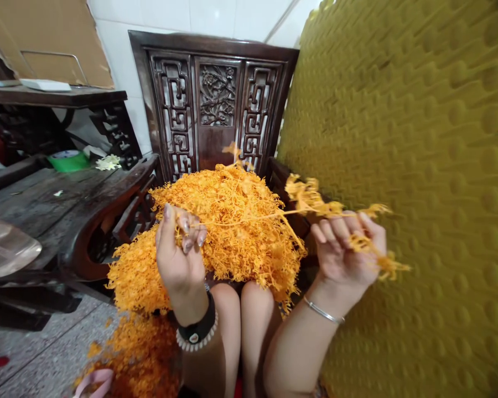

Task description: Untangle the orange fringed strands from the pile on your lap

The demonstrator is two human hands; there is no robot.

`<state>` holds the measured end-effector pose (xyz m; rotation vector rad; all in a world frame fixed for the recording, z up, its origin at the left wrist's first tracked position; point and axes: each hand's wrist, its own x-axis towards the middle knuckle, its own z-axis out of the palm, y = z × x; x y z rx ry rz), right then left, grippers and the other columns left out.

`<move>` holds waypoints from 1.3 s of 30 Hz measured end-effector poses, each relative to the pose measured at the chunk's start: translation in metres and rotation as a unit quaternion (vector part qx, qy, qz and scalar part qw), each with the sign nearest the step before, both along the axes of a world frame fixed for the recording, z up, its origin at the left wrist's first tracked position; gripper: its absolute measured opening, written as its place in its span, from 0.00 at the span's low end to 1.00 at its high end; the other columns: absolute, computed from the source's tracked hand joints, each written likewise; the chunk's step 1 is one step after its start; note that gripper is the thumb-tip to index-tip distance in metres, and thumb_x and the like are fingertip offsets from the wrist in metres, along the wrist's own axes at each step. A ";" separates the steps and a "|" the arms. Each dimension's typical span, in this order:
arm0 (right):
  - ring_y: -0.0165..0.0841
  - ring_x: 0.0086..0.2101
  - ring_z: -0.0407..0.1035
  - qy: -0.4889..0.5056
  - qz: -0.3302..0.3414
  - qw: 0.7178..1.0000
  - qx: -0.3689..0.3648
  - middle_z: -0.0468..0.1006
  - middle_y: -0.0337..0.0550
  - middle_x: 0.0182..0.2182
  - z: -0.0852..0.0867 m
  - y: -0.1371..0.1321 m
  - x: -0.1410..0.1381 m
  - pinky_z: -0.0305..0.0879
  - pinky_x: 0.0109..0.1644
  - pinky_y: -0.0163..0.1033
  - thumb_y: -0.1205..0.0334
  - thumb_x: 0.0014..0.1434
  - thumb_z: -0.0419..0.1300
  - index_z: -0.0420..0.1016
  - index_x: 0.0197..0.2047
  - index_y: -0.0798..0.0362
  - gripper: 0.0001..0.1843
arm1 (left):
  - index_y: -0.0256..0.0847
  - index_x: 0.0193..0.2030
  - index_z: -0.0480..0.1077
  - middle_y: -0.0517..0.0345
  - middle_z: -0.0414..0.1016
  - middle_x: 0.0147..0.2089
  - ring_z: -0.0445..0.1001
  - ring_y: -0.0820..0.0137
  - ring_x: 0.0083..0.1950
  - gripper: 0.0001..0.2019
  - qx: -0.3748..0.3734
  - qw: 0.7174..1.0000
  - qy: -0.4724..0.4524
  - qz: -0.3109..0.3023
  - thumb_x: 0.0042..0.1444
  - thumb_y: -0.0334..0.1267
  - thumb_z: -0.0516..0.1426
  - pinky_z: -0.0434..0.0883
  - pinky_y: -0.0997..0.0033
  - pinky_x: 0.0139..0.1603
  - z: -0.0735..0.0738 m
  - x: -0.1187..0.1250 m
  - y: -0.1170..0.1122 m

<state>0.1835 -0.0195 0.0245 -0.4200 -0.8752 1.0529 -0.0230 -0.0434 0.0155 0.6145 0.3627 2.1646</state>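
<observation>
A large heap of orange plastic flower-like sprigs (240, 243) fills the carved wooden chair in front of my knees. My left hand (181, 243) is closed with its fingertips pinched on the thin end of an orange sprig's stem. That sprig (305, 199) stretches to the right above the heap, its frilly part near my right hand. My right hand (348, 243), raised at the right, has its fingers curled round the frilly end, with tips sticking out past the thumb side. Both hands are apart, and the stem runs nearly level between them.
A carved wooden chair back (216, 132) stands against the tiled wall. A yellow-green bumpy mat (419, 166) rises upright at the right. On the dark wooden table (29, 188) at left are a green tape roll (68, 160) and a clear bottle (8, 249). More orange pieces (136, 354) lie lower left.
</observation>
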 end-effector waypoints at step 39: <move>0.27 0.26 0.57 -0.241 0.074 0.967 -0.034 0.63 0.36 0.23 0.009 -0.027 -0.060 0.57 0.32 0.35 0.56 0.58 0.56 0.65 0.24 0.52 0.14 | 0.39 0.23 0.63 0.63 0.55 0.20 0.54 0.79 0.19 0.18 0.030 0.968 0.223 -0.116 0.61 0.47 0.51 0.58 0.76 0.21 -0.001 0.053 0.001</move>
